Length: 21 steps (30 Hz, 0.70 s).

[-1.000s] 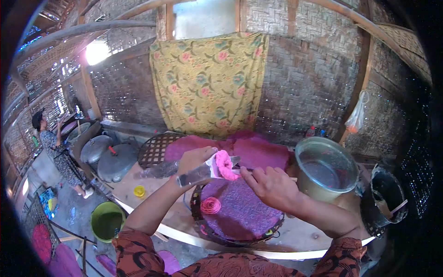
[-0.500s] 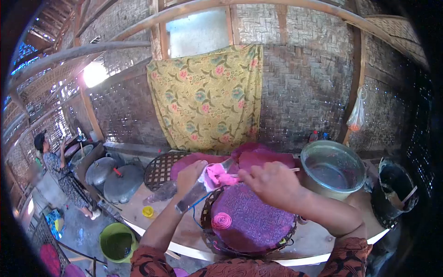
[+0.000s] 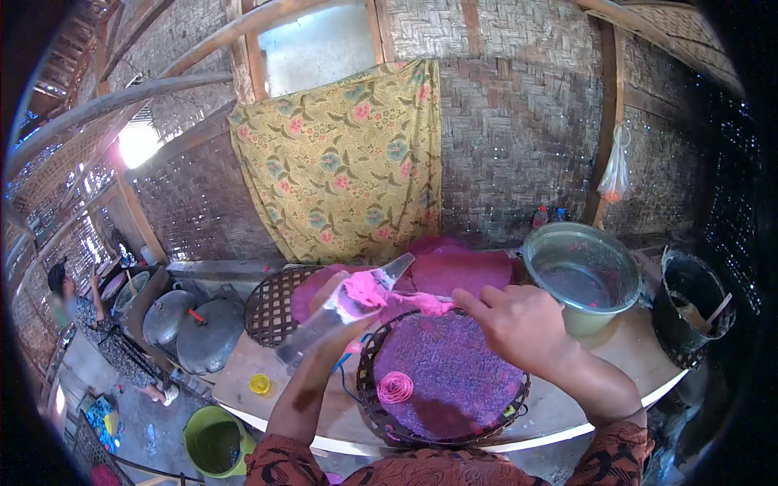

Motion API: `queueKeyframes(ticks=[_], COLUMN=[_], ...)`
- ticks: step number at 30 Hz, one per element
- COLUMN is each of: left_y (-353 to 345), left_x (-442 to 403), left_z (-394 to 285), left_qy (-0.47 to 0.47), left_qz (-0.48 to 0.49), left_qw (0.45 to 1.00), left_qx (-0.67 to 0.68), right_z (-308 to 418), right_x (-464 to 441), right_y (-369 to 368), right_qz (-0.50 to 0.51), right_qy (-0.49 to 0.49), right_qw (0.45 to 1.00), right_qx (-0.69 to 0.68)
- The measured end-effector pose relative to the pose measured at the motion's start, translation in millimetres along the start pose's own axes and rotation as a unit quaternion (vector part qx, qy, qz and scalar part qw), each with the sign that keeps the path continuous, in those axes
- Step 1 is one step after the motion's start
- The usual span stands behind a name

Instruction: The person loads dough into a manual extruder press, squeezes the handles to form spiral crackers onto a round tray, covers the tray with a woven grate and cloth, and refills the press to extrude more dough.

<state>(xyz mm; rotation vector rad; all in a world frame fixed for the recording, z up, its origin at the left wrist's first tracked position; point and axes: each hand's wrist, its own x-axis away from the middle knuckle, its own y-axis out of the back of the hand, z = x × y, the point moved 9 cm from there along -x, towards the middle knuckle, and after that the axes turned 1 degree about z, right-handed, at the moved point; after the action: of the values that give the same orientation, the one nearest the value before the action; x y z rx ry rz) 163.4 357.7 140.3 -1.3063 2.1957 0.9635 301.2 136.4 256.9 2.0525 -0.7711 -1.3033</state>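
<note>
My left hand [image 3: 344, 334] is wrapped round a long, see-through press-like tool [image 3: 306, 338], held tilted above the table. Sticky pink dough [image 3: 365, 290] fills the white opening in its middle. My right hand [image 3: 519, 320] grips a thin stick, mostly hidden by the fingers, with a lump of pink dough [image 3: 431, 304] on its end. A strand of dough stretches between the two. Below them, a round purple cloth [image 3: 446, 368] covers a woven basket [image 3: 374, 421]. On the cloth's left side lies a coil of thin pink strands [image 3: 395, 387].
A large green basin [image 3: 583, 308] and a dark bucket [image 3: 689, 324] stand at the right. At left are a yellow lid [image 3: 259, 384], a woven tray [image 3: 263, 312], lidded pots [image 3: 209, 336] and a green bucket [image 3: 212, 441]. Another person [image 3: 101, 332] stands farther left.
My right hand has moved right and slightly down, drawing the pink dough out into a strand. The tool in my left hand has shifted a little left, and the view has turned slightly.
</note>
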Motion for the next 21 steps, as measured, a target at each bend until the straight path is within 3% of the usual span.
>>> queueKeyframes(ticks=[3, 5, 7, 9, 10, 11, 13, 14, 16, 17, 19, 21], left_y=[-9, -23, -19, -12, 0, 6, 9, 10, 6, 1, -6, -2], left_x=[5, 5, 7, 11, 10, 10, 5, 4, 1, 0, 2, 3], left_z=[-25, -62, -73, -57, -9, 42, 55, 52, 22, 3, -25, -26], left_qy=[-0.078, -0.150, -0.163, -0.169, -0.084, 0.003, 0.083, 0.078, 0.007, -0.038, -0.096, -0.087], left_qz=[-0.011, 0.024, 0.026, 0.020, 0.014, 0.004, -0.011, -0.016, -0.023, -0.031, -0.043, -0.050], left_qw=[0.983, 0.908, 0.913, 0.918, 0.982, 0.999, 0.968, 0.973, 1.000, 0.992, 0.960, 0.957], left_qx=[-0.169, -0.390, -0.373, -0.358, -0.166, 0.035, 0.238, 0.218, 0.019, -0.112, -0.259, -0.272], right_z=[22, 37, 48, 50, 45, 29, 17, 4, -5, 10, 30, 51], right_x=[-13, -17, -12, -2, 1, 3, -3, -6, -9, -16, -19, -9], right_y=[-8, -24, -43, -41, -32, -17, -13, -12, -36, -56, -94, -120], right_qz=[0.007, 0.050, 0.091, 0.027, 0.027, 0.048, 0.068, 0.006, -0.095, -0.094, -0.124, -0.079], right_qy=[0.048, 0.062, 0.080, 0.080, 0.082, 0.046, 0.016, -0.057, -0.150, -0.149, -0.200, -0.214], right_qw=[0.999, 0.996, 0.992, 0.995, 0.995, 0.998, 0.997, 0.994, 0.940, 0.941, 0.870, 0.879], right_qx=[0.016, 0.028, 0.038, 0.047, 0.048, 0.012, -0.018, -0.093, -0.290, -0.290, -0.432, -0.418])
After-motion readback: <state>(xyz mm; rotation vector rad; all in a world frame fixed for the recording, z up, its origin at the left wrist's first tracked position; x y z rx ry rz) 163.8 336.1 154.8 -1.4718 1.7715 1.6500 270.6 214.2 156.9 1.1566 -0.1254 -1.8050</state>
